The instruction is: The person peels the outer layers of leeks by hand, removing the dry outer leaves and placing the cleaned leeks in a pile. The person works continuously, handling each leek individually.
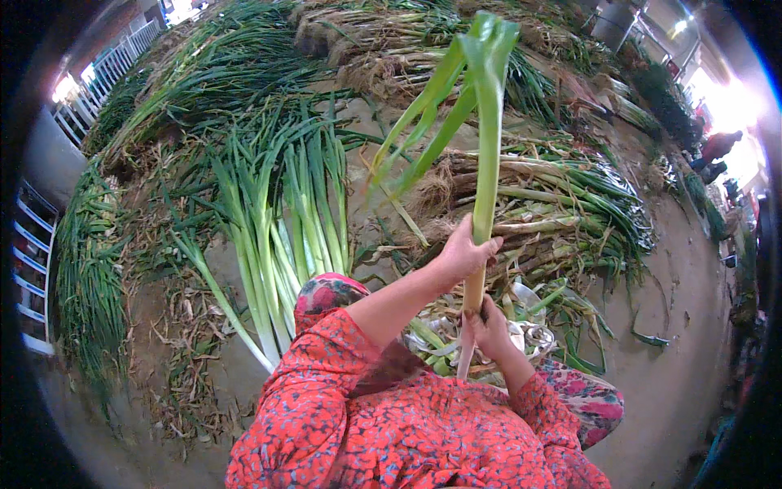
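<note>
A large green onion stalk [487, 165] stands nearly upright before me, its green leaves drooping to the left at the top. My left hand [465, 249] is closed around the middle of the stalk. Lower down, my right hand [490, 327] grips it near the pale base, where a whitish strip of outer skin [466, 351] hangs below the fingers. Under my hands lies a heap of peeled skins and leaves [537, 333]. Beside my left knee, clean green onions [256, 263] with white lower ends lie in a loose row.
Untrimmed green onions with dry roots [537, 208] are piled just ahead to the right. More bundles [244, 67] cover the far floor. Dry leaf scraps [189, 360] litter the left, near a white railing [33, 269]. Bare wet-looking floor [678, 379] shows at right.
</note>
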`<state>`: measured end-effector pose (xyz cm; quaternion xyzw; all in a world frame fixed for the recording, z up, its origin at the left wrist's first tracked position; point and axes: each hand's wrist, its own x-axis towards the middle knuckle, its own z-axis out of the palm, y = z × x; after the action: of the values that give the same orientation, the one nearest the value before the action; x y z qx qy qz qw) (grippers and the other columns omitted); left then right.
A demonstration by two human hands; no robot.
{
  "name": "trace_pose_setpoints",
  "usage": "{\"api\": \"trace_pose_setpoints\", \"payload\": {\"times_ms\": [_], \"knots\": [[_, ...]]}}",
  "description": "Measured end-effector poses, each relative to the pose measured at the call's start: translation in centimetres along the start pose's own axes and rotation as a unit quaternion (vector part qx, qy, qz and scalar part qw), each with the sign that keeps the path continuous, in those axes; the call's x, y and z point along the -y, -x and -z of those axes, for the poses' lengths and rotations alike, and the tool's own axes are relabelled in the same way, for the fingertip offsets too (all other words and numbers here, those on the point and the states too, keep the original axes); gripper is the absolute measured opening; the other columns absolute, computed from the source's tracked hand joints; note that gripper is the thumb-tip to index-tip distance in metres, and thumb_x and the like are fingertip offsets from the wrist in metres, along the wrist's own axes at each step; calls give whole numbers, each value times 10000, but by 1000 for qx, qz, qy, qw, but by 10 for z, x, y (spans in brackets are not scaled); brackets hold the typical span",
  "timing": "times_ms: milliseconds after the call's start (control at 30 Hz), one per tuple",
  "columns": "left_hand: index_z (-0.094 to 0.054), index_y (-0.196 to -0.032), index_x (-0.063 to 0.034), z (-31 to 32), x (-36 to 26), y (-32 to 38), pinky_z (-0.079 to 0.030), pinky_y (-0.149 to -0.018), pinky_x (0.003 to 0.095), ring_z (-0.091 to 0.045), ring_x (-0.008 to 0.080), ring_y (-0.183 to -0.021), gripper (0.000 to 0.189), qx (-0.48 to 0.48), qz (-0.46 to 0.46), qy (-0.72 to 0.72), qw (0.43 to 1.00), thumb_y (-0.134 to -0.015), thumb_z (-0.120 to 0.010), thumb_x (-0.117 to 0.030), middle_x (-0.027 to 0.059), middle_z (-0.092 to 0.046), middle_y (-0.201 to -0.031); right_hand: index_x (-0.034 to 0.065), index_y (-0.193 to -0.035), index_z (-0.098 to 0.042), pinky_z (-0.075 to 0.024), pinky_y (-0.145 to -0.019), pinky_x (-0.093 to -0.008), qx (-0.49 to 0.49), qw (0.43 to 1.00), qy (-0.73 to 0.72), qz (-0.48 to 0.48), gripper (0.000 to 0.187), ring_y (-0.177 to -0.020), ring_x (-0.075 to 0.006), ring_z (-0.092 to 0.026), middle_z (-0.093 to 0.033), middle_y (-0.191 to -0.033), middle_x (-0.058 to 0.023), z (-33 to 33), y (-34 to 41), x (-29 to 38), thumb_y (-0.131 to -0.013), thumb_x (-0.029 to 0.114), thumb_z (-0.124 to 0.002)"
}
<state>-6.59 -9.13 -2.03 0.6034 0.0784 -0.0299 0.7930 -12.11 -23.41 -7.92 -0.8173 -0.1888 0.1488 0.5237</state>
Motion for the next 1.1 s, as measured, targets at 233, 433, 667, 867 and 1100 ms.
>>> {"api": "trace_pose_setpoints", "payload": {"times_ms": [233,433,667,867,1100], "knots": [[-420,-884,-37,15,-37,-18,-423,-425,282,-494,139,-547,205,-150,-142,37,978,-781,-565,-138,49,-486,-702,-9,-1091,-440,-434,-721,-250,139,989,-30,-38,386,-811,-85,-495,-530,-897,-37,2,17,-25,-763,102,-609],[-454,-970,-18,64,-62,-24,-374,-452,290,-422,134,-487,319,-345,-120,20,931,-827,-531,-293,17,-432,-612,26,-1106,-482,-425,-673,-247,169,976,-25,-137,328,-762,-74,-476,-570,-911,-14,-6,37,-47,-837,208,-532],[-439,-901,-3,105,-24,-42,-424,-439,291,-472,153,-473,267,-366,-173,22,914,-788,-571,-205,52,-474,-625,15,-984,-505,-419,-576,-227,199,966,-18,-165,213,-606,-67,-472,-572,-751,-14,-6,39,-42,-885,180,-414],[-392,-946,53,97,-13,-48,-455,-442,282,-514,166,-494,244,-361,-164,-12,918,-804,-516,-103,108,-509,-705,10,-930,-517,-425,-587,-347,165,979,15,-121,233,-628,-233,-535,-559,-710,-167,-12,42,-62,-846,222,-471],[-368,-996,46,72,-8,-55,-467,-457,289,-523,171,-541,287,-345,-252,-49,903,-781,-519,-70,102,-496,-727,-5,-971,-526,-423,-639,-310,60,992,-72,-86,264,-693,-172,-518,-570,-772,-138,-23,5,-19,-796,188,-569]]}}
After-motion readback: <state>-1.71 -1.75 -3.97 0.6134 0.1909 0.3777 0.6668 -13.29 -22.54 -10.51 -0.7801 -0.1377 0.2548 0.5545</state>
